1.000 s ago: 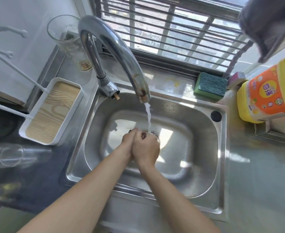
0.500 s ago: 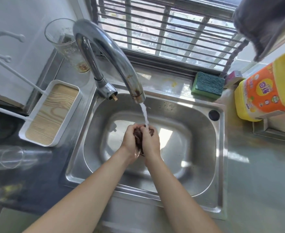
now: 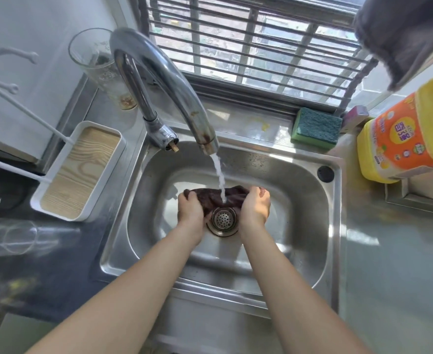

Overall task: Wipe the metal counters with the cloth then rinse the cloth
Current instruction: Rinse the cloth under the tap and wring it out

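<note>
A dark brown cloth [image 3: 214, 196] is stretched between my two hands inside the steel sink [image 3: 299, 200], just above the drain strainer [image 3: 221, 221]. My left hand [image 3: 191, 209] grips its left end and my right hand [image 3: 255, 208] grips its right end. Water runs from the curved tap [image 3: 164, 80] straight onto the middle of the cloth. The metal counter [image 3: 394, 264] lies to the right of the sink.
A green sponge [image 3: 316, 127] sits on the ledge behind the sink. A yellow and orange detergent jug [image 3: 402, 139] stands at the right. A white tray with a wooden base [image 3: 80, 169] and a glass [image 3: 100, 65] are at the left. A grey cloth [image 3: 399, 34] hangs top right.
My hands were pressed together rubbing the bunched cloth under the stream. They have now moved apart and pulled the cloth open, exposing the drain strainer between them.
</note>
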A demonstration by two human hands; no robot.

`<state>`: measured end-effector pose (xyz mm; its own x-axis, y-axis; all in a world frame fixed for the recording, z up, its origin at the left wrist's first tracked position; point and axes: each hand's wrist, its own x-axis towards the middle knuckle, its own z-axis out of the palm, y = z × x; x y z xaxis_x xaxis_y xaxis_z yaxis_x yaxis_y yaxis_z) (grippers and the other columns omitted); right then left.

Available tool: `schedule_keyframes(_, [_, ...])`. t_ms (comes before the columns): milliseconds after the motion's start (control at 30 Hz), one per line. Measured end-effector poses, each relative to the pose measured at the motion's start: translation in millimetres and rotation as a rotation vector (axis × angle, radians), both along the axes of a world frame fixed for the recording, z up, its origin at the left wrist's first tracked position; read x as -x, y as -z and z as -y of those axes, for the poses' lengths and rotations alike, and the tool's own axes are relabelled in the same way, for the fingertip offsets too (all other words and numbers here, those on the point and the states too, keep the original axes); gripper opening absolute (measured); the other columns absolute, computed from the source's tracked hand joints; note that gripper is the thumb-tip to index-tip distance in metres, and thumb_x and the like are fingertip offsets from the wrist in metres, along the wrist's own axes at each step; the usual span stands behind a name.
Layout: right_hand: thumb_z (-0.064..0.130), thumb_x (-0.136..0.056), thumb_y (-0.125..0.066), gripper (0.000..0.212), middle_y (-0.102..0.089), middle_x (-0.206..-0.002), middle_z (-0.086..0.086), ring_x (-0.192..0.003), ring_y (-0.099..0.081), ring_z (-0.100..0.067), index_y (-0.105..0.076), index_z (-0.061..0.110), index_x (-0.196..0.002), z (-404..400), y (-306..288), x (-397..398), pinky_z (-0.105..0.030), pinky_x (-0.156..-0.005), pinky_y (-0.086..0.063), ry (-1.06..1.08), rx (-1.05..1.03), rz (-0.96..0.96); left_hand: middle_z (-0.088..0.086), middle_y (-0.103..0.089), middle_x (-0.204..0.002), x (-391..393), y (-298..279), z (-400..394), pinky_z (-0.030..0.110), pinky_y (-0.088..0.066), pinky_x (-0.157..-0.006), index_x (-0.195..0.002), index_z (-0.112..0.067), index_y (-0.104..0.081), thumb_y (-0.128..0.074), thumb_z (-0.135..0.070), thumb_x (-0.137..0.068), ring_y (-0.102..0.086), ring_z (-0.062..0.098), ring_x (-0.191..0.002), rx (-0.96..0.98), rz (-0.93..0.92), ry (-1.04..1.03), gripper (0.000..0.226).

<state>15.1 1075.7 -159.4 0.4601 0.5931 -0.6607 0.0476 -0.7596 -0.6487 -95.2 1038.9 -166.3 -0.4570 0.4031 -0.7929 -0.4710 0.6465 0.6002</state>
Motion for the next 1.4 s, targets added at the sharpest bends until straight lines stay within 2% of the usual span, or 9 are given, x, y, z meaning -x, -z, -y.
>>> schedule_keyframes(100, [0.04,-0.089,-0.048,0.028,-0.065,-0.099,-0.002,-0.095,-0.062,-0.024,-0.06,0.018,-0.102,36.9,-6.9,19.5,-0.039,-0.086,-0.05,-0.322,-0.195,-0.039,0.007,-0.068,-0.081,5.8,-12.5,-6.8,0.022,-0.044,-0.045,-0.094,-0.015,-0.06,-0.045,-0.053,-0.1,-0.06,0.021,-0.068,0.095,0.345,-0.085,0.042])
schedule_keyframes(167, [0.047,-0.092,-0.048,0.035,-0.063,-0.096,-0.005,-0.091,-0.059,-0.024,-0.057,0.014,-0.092,54.1,-10.3,34.6,-0.04,-0.082,-0.048,-0.547,-0.297,0.129,0.003,-0.069,-0.069,-1.4,-20.6,-6.8,0.025,-0.047,-0.052,-0.087,-0.014,-0.065,-0.047,-0.053,-0.1,-0.062,0.02,-0.066,0.078,0.322,0.086,0.045])
schedule_keyframes(367, [0.04,-0.106,-0.031,0.054,-0.069,-0.119,-0.02,-0.103,-0.062,-0.038,-0.072,0.005,-0.112,-2.6,-5.8,10.7,-0.035,-0.081,-0.043,-0.097,0.21,0.108,0.002,-0.064,-0.071,-27.9,-34.2,8.3,0.012,-0.038,-0.036,-0.081,-0.017,-0.063,-0.058,-0.028,-0.098,-0.058,0.013,-0.06,-0.01,0.123,0.457,0.021])
schedule_keyframes(567, [0.037,-0.099,-0.033,0.051,-0.074,-0.106,-0.019,-0.101,-0.065,-0.038,-0.073,0.005,-0.101,61.7,-32.6,58.9,-0.042,-0.087,-0.048,-0.411,-0.226,0.308,0.005,-0.066,-0.075,4.7,-24.1,-15.6,0.031,-0.052,-0.073,-0.075,-0.012,-0.062,-0.05,-0.045,-0.101,-0.062,0.022,-0.073,0.079,0.091,0.233,0.044])
schedule_keyframes(733, [0.031,-0.101,-0.038,0.043,-0.07,-0.111,-0.023,-0.098,-0.061,-0.039,-0.072,0.005,-0.099,-2.6,-15.7,21.6,-0.034,-0.079,-0.042,-0.289,0.154,0.23,0.002,-0.062,-0.069,-18.5,-32.9,3.6,0.012,-0.036,-0.037,-0.086,-0.016,-0.062,-0.051,-0.037,-0.102,-0.057,0.013,-0.05,0.066,0.179,0.496,0.028])
schedule_keyframes(967, [0.034,-0.1,-0.043,0.043,-0.074,-0.102,-0.021,-0.095,-0.067,-0.04,-0.073,0.003,-0.095,36.4,-33.2,51.2,-0.039,-0.078,-0.049,-0.566,-0.068,0.437,0.002,-0.057,-0.076,-3.1,-22.2,-4.0,0.026,-0.045,-0.054,-0.084,-0.017,-0.057,-0.051,-0.027,-0.101,-0.055,0.016,-0.064,0.076,0.226,0.273,0.021])
schedule_keyframes(1133, [0.031,-0.103,-0.039,0.043,-0.069,-0.115,-0.02,-0.104,-0.06,-0.039,-0.072,0.003,-0.107,-20.2,-11.3,4.8,-0.033,-0.081,-0.039,-0.252,0.137,0.243,0.01,-0.063,-0.078,-23.7,-22.4,4.8,0.015,-0.035,-0.036,-0.089,-0.015,-0.06,-0.046,-0.03,-0.105,-0.058,0.02,-0.062,0.009,0.349,0.466,0.027])
schedule_keyframes(1300, [0.026,-0.092,-0.053,0.017,-0.056,-0.078,-0.004,-0.073,-0.052,-0.025,-0.058,0.012,-0.083,-3.2,-7.1,3.4,-0.033,-0.063,-0.045,-0.012,-0.008,-0.145,0.025,-0.07,-0.108,6.8,-17.7,11.8,0.052,-0.054,-0.089,-0.104,-0.002,-0.066,-0.038,-0.022,-0.096,-0.065,0.042,-0.103,0.17,0.571,0.448,0.035])
schedule_keyframes(1400, [0.013,-0.091,-0.057,0.017,-0.067,-0.078,0.0,-0.073,-0.062,-0.016,-0.074,0.012,-0.096,13.1,-10.0,1.5,-0.029,-0.068,-0.053,-0.083,-0.093,-0.315,0.026,-0.072,-0.1,16.7,-15.4,7.8,0.041,-0.063,-0.064,-0.108,0.001,-0.063,-0.04,-0.024,-0.098,-0.069,0.044,-0.088,0.161,0.551,0.315,0.035])
